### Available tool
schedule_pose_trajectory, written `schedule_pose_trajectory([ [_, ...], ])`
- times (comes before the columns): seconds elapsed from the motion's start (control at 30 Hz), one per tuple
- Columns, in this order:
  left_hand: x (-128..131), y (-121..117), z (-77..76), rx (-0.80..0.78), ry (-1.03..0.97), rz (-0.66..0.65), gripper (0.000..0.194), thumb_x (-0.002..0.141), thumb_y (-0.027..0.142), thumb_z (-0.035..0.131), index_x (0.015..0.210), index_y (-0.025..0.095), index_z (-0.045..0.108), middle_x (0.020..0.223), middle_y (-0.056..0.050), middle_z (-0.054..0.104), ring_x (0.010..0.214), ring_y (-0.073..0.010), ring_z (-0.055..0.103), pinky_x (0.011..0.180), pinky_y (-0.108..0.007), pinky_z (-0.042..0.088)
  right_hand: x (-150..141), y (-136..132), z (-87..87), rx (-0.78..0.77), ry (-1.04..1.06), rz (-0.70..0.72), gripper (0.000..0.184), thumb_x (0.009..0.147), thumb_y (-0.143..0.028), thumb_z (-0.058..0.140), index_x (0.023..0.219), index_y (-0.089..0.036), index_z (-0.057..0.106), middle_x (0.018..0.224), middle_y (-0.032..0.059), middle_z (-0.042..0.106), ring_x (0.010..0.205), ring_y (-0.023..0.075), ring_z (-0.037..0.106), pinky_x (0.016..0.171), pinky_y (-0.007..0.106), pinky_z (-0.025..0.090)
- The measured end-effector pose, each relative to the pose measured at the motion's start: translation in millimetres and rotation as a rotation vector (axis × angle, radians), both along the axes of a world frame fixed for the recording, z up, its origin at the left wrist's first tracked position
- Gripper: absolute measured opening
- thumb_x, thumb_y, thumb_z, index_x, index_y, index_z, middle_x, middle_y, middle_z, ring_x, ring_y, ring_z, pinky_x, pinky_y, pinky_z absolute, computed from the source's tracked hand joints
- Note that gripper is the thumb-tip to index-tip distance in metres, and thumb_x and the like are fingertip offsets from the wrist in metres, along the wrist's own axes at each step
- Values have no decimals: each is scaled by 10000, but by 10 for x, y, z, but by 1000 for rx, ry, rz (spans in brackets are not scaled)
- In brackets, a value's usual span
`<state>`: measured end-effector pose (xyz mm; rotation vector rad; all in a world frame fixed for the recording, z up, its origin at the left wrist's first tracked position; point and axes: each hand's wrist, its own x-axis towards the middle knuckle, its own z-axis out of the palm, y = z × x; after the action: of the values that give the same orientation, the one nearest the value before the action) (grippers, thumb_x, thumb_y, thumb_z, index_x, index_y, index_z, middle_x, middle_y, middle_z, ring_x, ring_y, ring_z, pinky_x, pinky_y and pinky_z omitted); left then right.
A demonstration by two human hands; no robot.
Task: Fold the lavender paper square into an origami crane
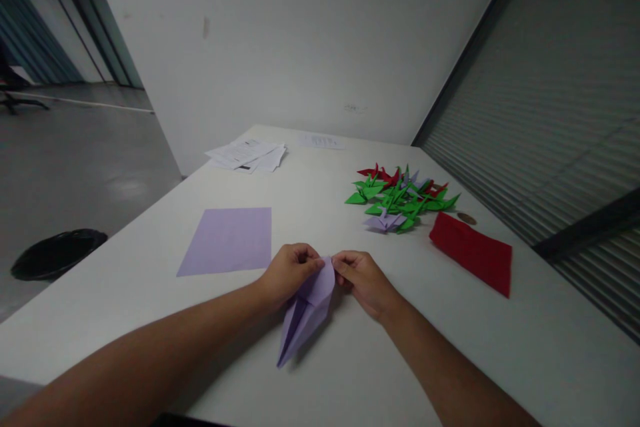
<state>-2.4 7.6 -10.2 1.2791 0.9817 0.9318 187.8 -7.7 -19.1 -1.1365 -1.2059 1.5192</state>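
A partly folded lilac paper piece (pixel 307 310) lies on the white table (pixel 150 320), its pointed end toward me. My left hand (pixel 290 271) pinches its far left corner with closed fingers. My right hand (pixel 363 277) pinches the far right corner the same way. The two hands nearly meet above the paper's top edge. A flat lilac sheet (pixel 227 240) rests just left of my left hand.
A heap of folded green, red and lilac paper cranes (pixel 400 197) sits at the back right. Red sheets (pixel 473 251) lie right of my hands, a coin (pixel 467 218) behind them. White printed papers (pixel 247 155) lie at the far edge. A black bin (pixel 57 252) stands on the floor at left.
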Motion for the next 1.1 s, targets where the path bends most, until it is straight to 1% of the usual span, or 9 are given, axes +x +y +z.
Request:
schedule_pose_trajectory([
  [0.1, -13, 16, -17, -3, -27, 56, 327, 742, 456, 772, 753, 163, 628, 632, 21, 578, 561, -113, 483, 541, -240, 338, -10, -13, 30, 1, 10, 17, 414, 788, -567, 786, 783, -159, 716, 573, -30, 519, 509, 104, 398, 484, 248, 242],
  [0.17, -19, 33, -39, 17, -38, 103, 288, 744, 414, 773, 770, 170, 624, 646, 22, 587, 584, -118, 501, 554, -236, 353, -36, -31, 65, 64, -41, 8, 406, 810, -561, 762, 850, -157, 736, 619, -15, 559, 552, 121, 449, 517, 258, 300],
  [0.3, -13, 50, -69, 73, -57, 183, 211, 747, 316, 750, 769, 182, 589, 687, 21, 597, 633, -121, 527, 587, -229, 386, -129, -100, 140, 253, -289, -82, 347, 790, -481, 771, 925, -163, 740, 777, 41, 679, 696, 186, 586, 635, 302, 446],
  [0.4, 3, 36, -63, 33, -113, 200, 263, 720, 273, 755, 860, 205, 543, 733, 30, 611, 647, -126, 559, 577, -223, 405, -196, -158, 174, 386, -528, -119, 221, 796, -349, 752, 934, -178, 743, 800, 53, 701, 692, 197, 602, 634, 310, 463],
  [0.5, 17, 10, -49, -19, -165, 150, 361, 689, 237, 753, 975, 225, 532, 766, 40, 616, 623, -120, 563, 548, -212, 406, -218, -183, 181, 524, -710, -168, 103, 783, -192, 706, 879, -196, 744, 762, 40, 688, 683, 194, 596, 653, 310, 456],
  [0.6, 20, 2, -45, 18, -112, 108, 329, 683, 219, 732, 982, 202, 595, 789, 25, 615, 624, -108, 556, 554, -208, 407, -199, -176, 176, 605, -807, -171, 125, 797, -108, 645, 819, -199, 727, 755, 40, 680, 696, 192, 605, 666, 302, 454],
  [0.73, -7, 34, -30, 93, -15, 58, 247, 696, 235, 711, 933, 173, 681, 790, 9, 610, 623, -102, 546, 561, -213, 400, -172, -180, 186, 695, -912, -165, 161, 848, -91, 610, 811, -200, 723, 769, 47, 676, 708, 189, 611, 687, 298, 456],
  [0.87, -40, 66, 5, 133, 62, 10, 273, 696, 222, 669, 959, 169, 721, 706, 22, 581, 569, -106, 521, 522, -223, 379, -167, -214, 218, 781, -997, -179, 191, 897, -94, 585, 843, -203, 732, 815, 68, 685, 769, 205, 621, 748, 312, 466],
  [1.1, -23, 45, -11, 64, 17, -61, 193, 749, 345, 694, 801, 161, 678, 653, 9, 594, 589, -132, 564, 589, -273, 502, -153, -253, 268, 937, -1177, -164, 183, 911, -76, 591, 864, -191, 725, 832, 70, 686, 819, 221, 598, 795, 341, 420],
])
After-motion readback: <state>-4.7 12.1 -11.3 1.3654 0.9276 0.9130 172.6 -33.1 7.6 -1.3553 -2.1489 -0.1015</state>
